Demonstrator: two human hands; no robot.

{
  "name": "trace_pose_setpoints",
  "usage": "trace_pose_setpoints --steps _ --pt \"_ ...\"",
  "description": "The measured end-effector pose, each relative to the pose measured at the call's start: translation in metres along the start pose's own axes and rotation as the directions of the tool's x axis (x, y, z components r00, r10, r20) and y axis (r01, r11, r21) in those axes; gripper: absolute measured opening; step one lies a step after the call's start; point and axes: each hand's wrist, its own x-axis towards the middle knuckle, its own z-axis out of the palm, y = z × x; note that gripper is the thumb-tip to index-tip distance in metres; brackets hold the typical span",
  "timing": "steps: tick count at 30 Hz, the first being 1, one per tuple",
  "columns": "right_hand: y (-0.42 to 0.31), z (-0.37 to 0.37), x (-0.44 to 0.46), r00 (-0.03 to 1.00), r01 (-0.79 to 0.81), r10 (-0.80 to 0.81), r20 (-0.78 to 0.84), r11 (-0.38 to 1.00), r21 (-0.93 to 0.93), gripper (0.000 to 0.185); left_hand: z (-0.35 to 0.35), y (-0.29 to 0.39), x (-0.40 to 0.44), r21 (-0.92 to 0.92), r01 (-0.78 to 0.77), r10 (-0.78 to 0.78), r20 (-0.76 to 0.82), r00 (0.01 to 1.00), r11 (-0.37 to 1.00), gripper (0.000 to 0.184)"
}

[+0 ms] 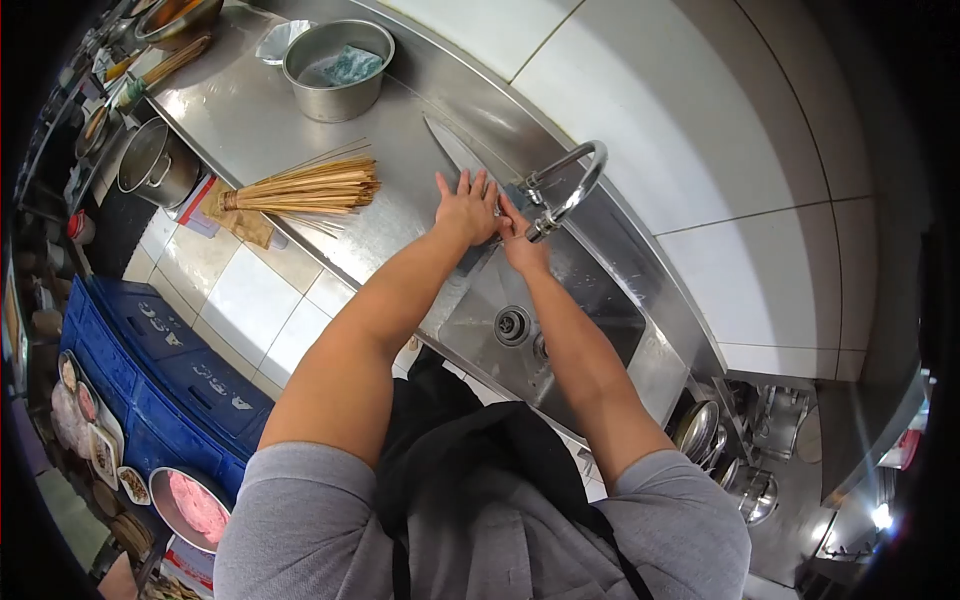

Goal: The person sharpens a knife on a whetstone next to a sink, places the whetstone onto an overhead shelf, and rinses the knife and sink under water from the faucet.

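Note:
A large knife (452, 148) lies at a slant by the sink's edge, its blade pointing up and away to the left. My left hand (465, 210) rests on the blade with its fingers stretched out flat. Beside it, my right hand (522, 245) is closed at the handle end of the knife, near the faucet (578, 195). The handle itself is mostly hidden by my hands. Under my wrists a dark grey flat surface shows in part; I cannot tell what it is.
The steel sink (600, 300) with its drain lies below my right arm. A bundle of thin bamboo sticks (310, 190) lies on the counter to the left. Behind stands a metal pot (338, 100) with a green scrubbing cloth (352, 65). Blue crates (170, 350) and a bowl of pink paste (197, 508) are lower left.

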Motion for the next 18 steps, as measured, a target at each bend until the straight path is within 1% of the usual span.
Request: trace_pose_setpoints --steps 1,2,4,5,6,7,8,10,11,13,14,16,18 --pt "-0.005 -0.004 0.0 1.0 -0.002 0.001 -0.025 1.0 -0.007 0.049 -0.003 0.001 0.005 -0.007 0.02 -0.02 0.035 0.999 1.0 0.084" --pt "-0.009 -0.012 -0.01 1.0 -0.004 0.004 -0.03 1.0 -0.004 0.049 -0.005 0.004 -0.002 -0.003 0.015 -0.015 0.034 0.999 1.0 0.084" --pt "-0.019 -0.024 -0.044 0.985 -0.151 0.152 0.081 0.988 -0.026 0.05 -0.008 0.01 -0.026 0.031 -0.05 0.05 0.006 0.999 0.998 0.081" --pt "0.007 -0.01 -0.06 0.999 -0.037 0.038 -0.019 0.997 0.063 0.051 -0.001 0.011 -0.037 0.043 -0.061 0.06 0.008 0.998 0.997 0.081" --pt "0.038 0.003 -0.081 0.989 0.084 -0.067 -0.129 0.987 0.136 0.052 0.012 0.01 -0.049 0.051 -0.107 0.109 -0.043 0.993 0.993 0.081" --pt "0.048 -0.001 -0.108 0.994 0.064 -0.048 -0.101 0.985 0.158 0.053 0.021 0.012 -0.062 0.057 -0.151 0.156 -0.094 0.983 0.987 0.081" --pt "0.055 -0.008 -0.135 0.997 0.043 -0.031 -0.07 0.983 0.178 0.054 0.025 0.019 -0.076 0.061 -0.156 0.161 -0.088 0.983 0.986 0.081" --pt "0.063 -0.023 -0.178 0.999 -0.036 0.035 0.01 0.983 0.179 0.055 0.03 0.035 -0.105 0.143 -0.287 0.29 0.002 0.957 0.947 0.08" --pt "0.063 -0.029 -0.193 1.0 -0.031 0.03 0.004 0.982 0.187 0.055 0.032 0.044 -0.115 0.152 -0.286 0.289 0.001 0.957 0.946 0.08" --pt "0.065 -0.035 -0.224 0.982 -0.185 0.172 0.084 0.963 0.194 0.055 0.039 0.064 -0.134 0.028 -0.312 0.312 0.005 0.95 0.95 0.081" --pt "0.073 -0.034 -0.235 0.982 -0.186 0.173 0.082 0.963 0.197 0.055 0.041 0.071 -0.139 0.031 -0.314 0.314 0.006 0.949 0.949 0.081" --pt "0.085 -0.031 -0.251 0.98 -0.198 0.197 0.027 0.962 0.187 0.054 0.044 0.08 -0.143 0.007 -0.378 0.378 -0.004 0.926 0.926 0.081" --pt "0.086 -0.032 -0.257 0.977 -0.211 0.21 0.023 0.959 0.191 0.054 0.052 0.085 -0.14 -0.011 -0.371 0.371 -0.014 0.928 0.928 0.082"
